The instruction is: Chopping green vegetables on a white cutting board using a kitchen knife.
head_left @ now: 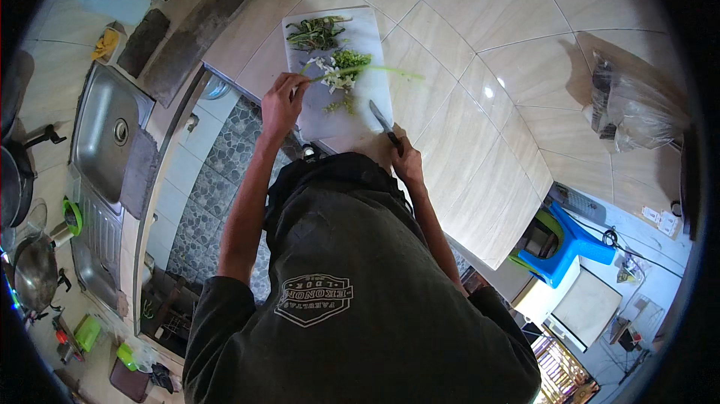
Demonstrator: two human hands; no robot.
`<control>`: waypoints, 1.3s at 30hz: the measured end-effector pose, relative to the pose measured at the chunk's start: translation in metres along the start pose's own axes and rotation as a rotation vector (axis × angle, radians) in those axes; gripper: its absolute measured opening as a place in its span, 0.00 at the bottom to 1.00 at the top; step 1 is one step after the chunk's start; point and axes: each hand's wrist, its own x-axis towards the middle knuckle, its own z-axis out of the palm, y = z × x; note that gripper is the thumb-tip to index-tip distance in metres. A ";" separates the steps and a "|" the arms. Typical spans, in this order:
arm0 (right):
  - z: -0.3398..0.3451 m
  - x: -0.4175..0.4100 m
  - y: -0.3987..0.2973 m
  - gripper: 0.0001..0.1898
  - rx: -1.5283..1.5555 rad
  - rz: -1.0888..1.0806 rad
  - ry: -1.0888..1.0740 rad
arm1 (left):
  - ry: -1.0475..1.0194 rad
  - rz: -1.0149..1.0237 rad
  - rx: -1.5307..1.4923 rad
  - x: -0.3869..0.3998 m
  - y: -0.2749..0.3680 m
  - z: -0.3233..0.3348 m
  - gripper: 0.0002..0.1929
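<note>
My left hand (286, 105) pinches one end of a long green stalk (374, 68), which reaches to the right across the white cutting board (368, 38) and past its edge. In my right hand (407, 159) is a kitchen knife (382, 118) with a dark handle, its blade lying low over the board's lower right part. Chopped green pieces (351, 59) and white pieces (332, 79) are heaped mid-board under the stalk. Wilted dark leafy greens (318, 33) lie at the board's far end. Small pale green scraps (341, 105) are scattered nearer to me.
The board rests on a tiled counter (467, 179). Left of me is a steel sink (107, 123), with a wok (35, 274) hanging near it. A clear plastic bag (644, 109) stands on the counter at right. Beyond the counter's right end is a blue plastic stool (571, 246).
</note>
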 end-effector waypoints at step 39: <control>-0.010 0.072 -0.055 0.19 -0.395 -0.460 -0.363 | 0.288 -0.514 -0.152 -0.188 -0.049 0.007 0.12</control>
